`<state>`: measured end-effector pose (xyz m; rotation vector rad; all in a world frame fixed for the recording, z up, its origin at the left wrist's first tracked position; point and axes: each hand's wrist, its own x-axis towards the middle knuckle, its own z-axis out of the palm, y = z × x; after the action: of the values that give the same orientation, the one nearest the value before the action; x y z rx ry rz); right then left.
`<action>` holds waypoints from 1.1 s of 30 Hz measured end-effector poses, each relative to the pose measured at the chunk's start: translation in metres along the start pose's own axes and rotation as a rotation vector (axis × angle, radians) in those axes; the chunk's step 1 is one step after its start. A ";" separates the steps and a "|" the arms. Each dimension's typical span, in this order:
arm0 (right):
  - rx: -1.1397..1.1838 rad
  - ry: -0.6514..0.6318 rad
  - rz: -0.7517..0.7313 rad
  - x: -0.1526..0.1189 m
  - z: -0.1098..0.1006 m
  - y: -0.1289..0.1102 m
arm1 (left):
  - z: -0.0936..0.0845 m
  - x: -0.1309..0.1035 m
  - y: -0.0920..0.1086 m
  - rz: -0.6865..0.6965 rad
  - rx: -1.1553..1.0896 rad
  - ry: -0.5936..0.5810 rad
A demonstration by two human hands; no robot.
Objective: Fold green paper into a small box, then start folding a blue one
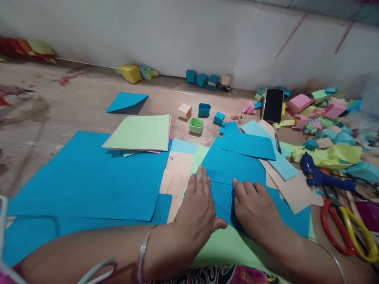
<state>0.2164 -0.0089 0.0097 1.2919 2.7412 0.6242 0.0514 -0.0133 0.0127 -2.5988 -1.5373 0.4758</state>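
Note:
My left hand (198,207) lies with fingers stretched out and thumb apart on blue paper (237,165), near the middle. To its right, my right hand (251,203) has its fingers curled, the index fingertip and thumb close to an edge of the same blue paper; whatever they may pinch is too small to make out. Green paper (231,248) lies beneath, nearest my body. Peach paper (177,169) shows left of my left hand, beside a large blue sheet (97,177).
A stack of green and pink sheets (142,132) lies back left. Small paper boxes (196,126) stand beyond the hands. On the right are a phone (272,105), a blue glue gun (322,175), red and yellow scissors (340,225) and crumpled paper pieces (334,157). A wall (166,35) rises behind.

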 end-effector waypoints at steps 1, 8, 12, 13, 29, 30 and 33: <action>0.023 0.007 0.005 0.001 0.001 0.003 | -0.003 0.000 -0.002 0.002 -0.007 0.012; 0.355 0.170 0.095 0.011 0.026 0.030 | -0.024 0.011 -0.030 0.096 -0.081 0.256; 0.403 0.235 0.066 0.010 0.034 0.031 | -0.019 0.028 -0.048 0.144 -0.317 0.229; 0.391 0.254 0.067 0.010 0.035 0.030 | -0.017 0.032 -0.052 0.144 -0.403 0.215; 0.392 0.289 0.018 0.010 0.024 0.027 | -0.010 0.041 -0.062 0.119 -0.931 0.127; 0.396 0.277 -0.017 0.009 0.024 0.028 | -0.010 0.042 -0.063 0.121 -0.908 0.123; 0.405 0.235 -0.119 0.007 0.020 0.029 | -0.010 0.042 -0.062 0.179 -0.745 0.144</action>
<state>0.2371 0.0199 0.0033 1.1660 3.2355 0.2274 0.0207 0.0543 0.0270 -3.2168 -1.6702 -0.3552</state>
